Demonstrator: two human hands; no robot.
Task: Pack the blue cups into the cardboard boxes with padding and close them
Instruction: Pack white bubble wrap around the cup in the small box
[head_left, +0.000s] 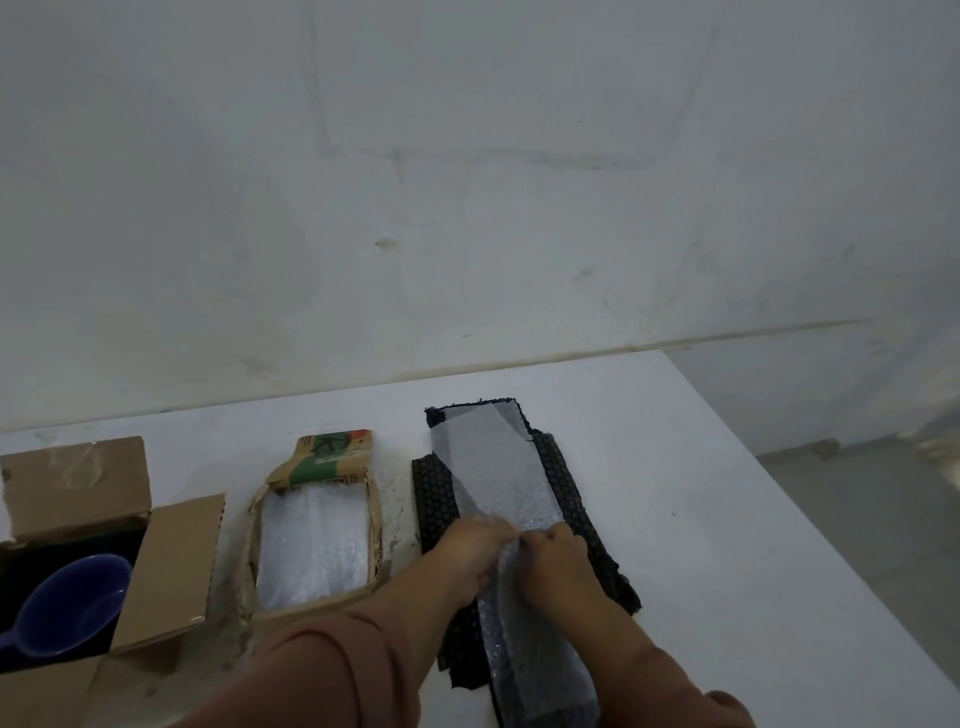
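Where the clear wrap (493, 467) lies lengthwise on the black sheet (436, 493) at the right of the worktop (701, 519), I see the left hand (475, 551) and right hand (556, 558) meeting at its middle, the fingers (498, 531) of both curled and pinching the wrap, which bunches up between them. The blue cup (72, 608) sits tilted, mouth showing, in the open box (166, 566) at far left, well apart from the hands. Between that box and the black sheet stands a small box (375, 525), its far flap folded back, with a clear lining (311, 545) inside.
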